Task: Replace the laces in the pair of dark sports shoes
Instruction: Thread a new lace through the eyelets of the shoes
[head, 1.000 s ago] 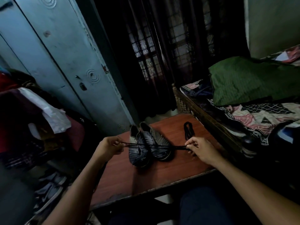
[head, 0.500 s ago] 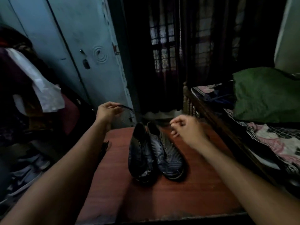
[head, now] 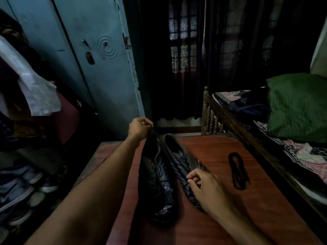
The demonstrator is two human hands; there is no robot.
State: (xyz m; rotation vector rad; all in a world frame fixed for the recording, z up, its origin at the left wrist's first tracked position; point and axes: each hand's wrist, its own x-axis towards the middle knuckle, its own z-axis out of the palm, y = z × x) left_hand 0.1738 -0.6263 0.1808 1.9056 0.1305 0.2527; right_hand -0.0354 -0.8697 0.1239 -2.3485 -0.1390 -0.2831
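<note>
Two dark sports shoes lie side by side on a reddish wooden table (head: pixel 221 218), toes toward me. The left shoe (head: pixel 155 184) is at the middle, the right shoe (head: pixel 178 160) just beside it. My left hand (head: pixel 139 128) is raised beyond the shoes' heels and pinches the end of a thin black lace (head: pixel 156 134) that runs down toward the shoes. My right hand (head: pixel 207 190) rests on the right shoe's front with fingers curled, pinching at its lacing area. A coiled black lace (head: pixel 238 169) lies on the table to the right, apart from both hands.
A pale blue metal cupboard (head: pixel 92 55) stands at the back left. Clothes and several shoes (head: pixel 21 183) fill the left side. A bed with a wooden rail (head: pixel 230 121) and a green blanket (head: pixel 297 106) borders the table on the right. Dark curtains hang behind.
My left hand has stayed raised behind the shoes with the lace end. My right hand has dropped from above the shoes onto the right shoe's front, which uncovers the coiled lace.
</note>
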